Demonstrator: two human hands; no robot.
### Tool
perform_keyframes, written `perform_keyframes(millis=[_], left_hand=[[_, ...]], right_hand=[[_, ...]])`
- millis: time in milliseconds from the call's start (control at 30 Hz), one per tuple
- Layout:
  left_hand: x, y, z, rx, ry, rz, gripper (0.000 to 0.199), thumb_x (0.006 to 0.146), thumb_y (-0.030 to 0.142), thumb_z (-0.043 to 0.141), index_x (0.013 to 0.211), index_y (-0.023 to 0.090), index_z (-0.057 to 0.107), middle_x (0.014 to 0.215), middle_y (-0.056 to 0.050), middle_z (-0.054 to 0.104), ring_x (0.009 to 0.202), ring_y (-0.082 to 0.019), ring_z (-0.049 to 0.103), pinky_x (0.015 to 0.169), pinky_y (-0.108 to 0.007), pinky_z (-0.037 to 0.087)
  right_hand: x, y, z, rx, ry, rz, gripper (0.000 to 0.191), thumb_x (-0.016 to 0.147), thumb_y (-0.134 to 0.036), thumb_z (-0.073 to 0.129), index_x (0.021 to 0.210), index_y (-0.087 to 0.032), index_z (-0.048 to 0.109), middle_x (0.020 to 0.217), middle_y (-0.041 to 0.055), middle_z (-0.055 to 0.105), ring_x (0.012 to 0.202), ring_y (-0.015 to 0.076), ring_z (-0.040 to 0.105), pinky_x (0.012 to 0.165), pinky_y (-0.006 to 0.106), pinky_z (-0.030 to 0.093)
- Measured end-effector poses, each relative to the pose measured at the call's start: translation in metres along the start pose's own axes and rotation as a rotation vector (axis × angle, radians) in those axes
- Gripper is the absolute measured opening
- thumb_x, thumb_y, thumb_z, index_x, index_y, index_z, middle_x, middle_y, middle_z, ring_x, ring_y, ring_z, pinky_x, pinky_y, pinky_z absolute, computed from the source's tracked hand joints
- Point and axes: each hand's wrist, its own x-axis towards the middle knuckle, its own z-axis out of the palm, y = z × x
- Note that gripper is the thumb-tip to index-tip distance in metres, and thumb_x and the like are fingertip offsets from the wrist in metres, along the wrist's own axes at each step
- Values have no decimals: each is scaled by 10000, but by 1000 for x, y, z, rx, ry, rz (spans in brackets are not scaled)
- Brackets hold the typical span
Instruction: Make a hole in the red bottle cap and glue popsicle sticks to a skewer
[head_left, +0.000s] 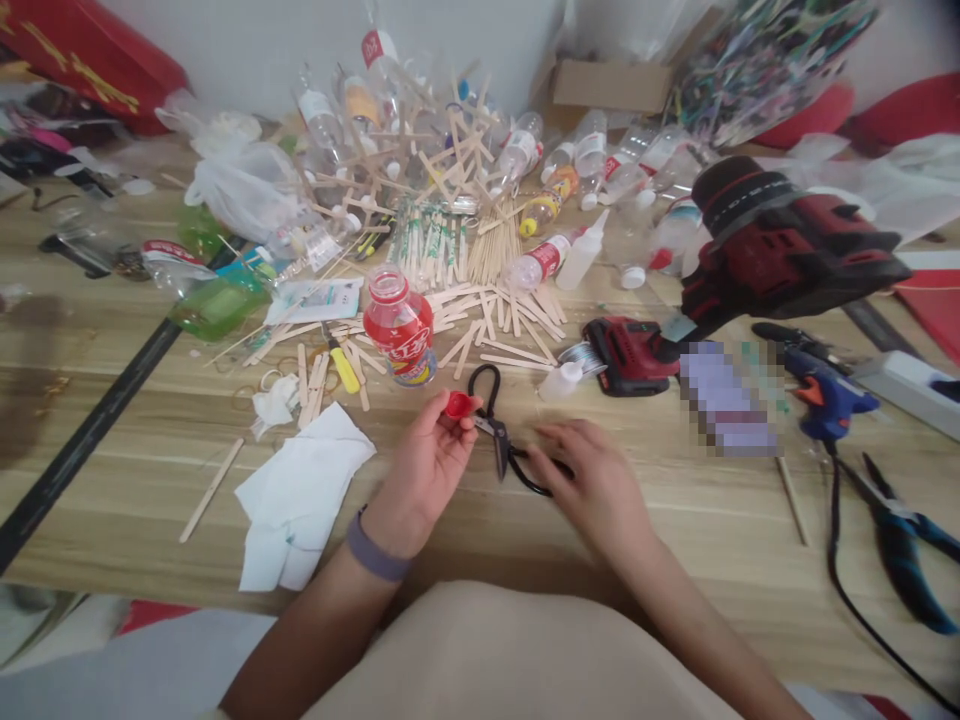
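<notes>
At a wooden desk [150,500], I am holding a small red cup-shaped piece [459,405] in my left hand [431,470], thumb and fingertips clamping it just above the surface, near the middle of the front edge. A purple band [375,548] is circling that wrist. My right hand [604,490] is hovering or resting over 1 black handle loop of the scissors [501,445]; its thumb and fingers are curving apart, and I cannot tell whether they are gripping the loop. The scissors are lying between my 2 hands.

Just beyond my left hand, a red-labelled bottle [401,335] is standing upright, its mouth uncovered. Left of that hand, white paper [300,500] is lying close to the front edge, and 1 flat wooden stick [212,490] is lying beside it. A yellow-handled tool [345,368] is resting among more sticks. Toward the desk's right side, a red and black drill [795,250] is standing, a blue glue gun [836,400] is lying nearby, and pliers [904,560] are resting closer to the front edge. Clear plastic bottles [592,150] are crowding the back edge.
</notes>
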Motion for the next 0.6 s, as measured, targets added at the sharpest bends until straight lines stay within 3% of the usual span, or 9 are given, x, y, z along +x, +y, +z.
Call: perform_keyframes(millis=[133,300,500,600], left_hand=[[-1,3,-7,6,10,-4,209,947,138,461,856,87,642,798,-99,704,583,-86,610,580,-175,533],[-5,5,-13,-23,-44,-12,283,985,160,398,916,66,656,823,-104,705,645,-92,652,631,-163,550],[-16,8,-17,105,-88,154,259,961,188,473,866,62,677,779,-89,689,576,-81,612,564,-166,514],[-20,7,-19,220,-134,196,210,915,263,567,900,86,679,750,-64,673,536,-77,570,488,-164,452]], right_hand=[[17,-25,28,-239,-193,17,244,902,-352,562,979,-134,642,945,154,637,875,306,596,730,425,477],[33,-28,39,-243,-271,48,156,877,-296,582,821,-150,582,852,141,622,803,288,602,665,379,458],[31,-21,19,-43,-290,90,134,868,-271,554,828,-208,444,665,29,639,578,194,625,505,280,453],[30,-26,-3,305,-293,115,120,922,-297,487,979,-206,435,783,39,711,631,183,676,535,272,516]])
